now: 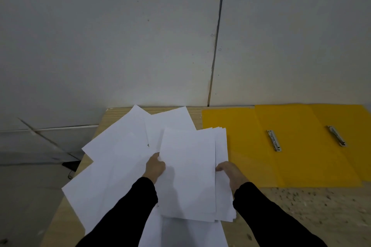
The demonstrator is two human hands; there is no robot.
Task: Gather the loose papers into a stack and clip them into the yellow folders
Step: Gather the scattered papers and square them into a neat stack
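Observation:
A partly squared stack of white papers [188,170] lies in the middle of the wooden table [301,212]. My left hand [155,166] pinches the stack's left edge. My right hand [228,172] grips its right edge, fingers curled over the sheets. More loose white sheets [116,158] fan out to the left and behind, some hanging over the table's left edge. Two open yellow folders [241,146] [325,118] lie overlapping on the right, each with a metal clip [273,140] [337,136].
A grey panelled wall [120,36] rises right behind the table. The table's left edge drops off to a grey floor [30,186]. Bare speckled wood shows in front of the folders at the lower right.

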